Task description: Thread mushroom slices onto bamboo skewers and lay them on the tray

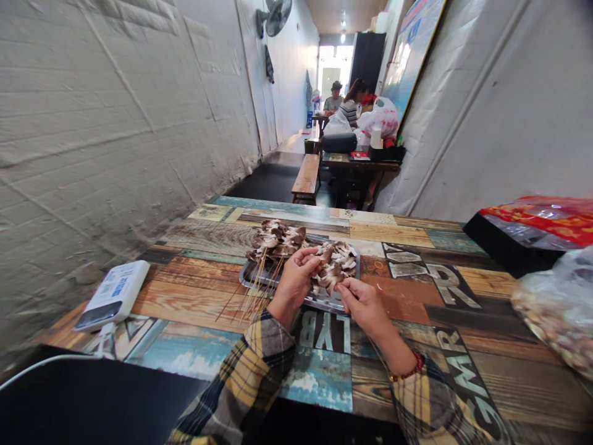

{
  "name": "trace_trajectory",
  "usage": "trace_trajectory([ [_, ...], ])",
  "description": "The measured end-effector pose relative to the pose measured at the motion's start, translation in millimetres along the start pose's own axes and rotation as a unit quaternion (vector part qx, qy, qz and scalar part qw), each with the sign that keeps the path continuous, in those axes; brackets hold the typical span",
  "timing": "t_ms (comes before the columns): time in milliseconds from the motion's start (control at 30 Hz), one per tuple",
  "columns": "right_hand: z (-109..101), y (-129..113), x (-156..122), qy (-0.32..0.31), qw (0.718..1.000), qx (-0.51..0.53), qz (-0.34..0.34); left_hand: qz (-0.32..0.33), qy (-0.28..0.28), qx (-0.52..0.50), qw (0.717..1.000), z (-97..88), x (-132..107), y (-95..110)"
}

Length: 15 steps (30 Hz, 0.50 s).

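Head-worn view, forward-down across table (pixel 194 295)

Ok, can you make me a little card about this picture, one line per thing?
Right hand: pinching a mushroom piece
Left hand: beside it, exact grip unclear
Clear tray: mushrooms in it
Skewers: thin sticks, left of the left hand
Table: patchwork wood pattern
Table's left side: white device
Table's right side: plastic bag
Background: two people

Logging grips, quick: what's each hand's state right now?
Left hand: closed, apparently pinching mushroom.
Right hand: closed, thumb and finger pinching mushroom.
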State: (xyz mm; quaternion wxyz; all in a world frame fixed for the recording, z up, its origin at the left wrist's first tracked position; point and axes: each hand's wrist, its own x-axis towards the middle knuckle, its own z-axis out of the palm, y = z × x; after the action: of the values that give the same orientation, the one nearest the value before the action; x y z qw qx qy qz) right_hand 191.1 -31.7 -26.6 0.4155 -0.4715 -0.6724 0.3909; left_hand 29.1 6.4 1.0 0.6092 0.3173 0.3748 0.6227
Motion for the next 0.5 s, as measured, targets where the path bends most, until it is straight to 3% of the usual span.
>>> trace_trajectory([
  [500, 0.6, 5.3, -0.8, -0.004, 1.000, 0.015, 0.001, 0.027, -0.050, 0.105, 0.993, -5.4, 0.0, 0.4],
])
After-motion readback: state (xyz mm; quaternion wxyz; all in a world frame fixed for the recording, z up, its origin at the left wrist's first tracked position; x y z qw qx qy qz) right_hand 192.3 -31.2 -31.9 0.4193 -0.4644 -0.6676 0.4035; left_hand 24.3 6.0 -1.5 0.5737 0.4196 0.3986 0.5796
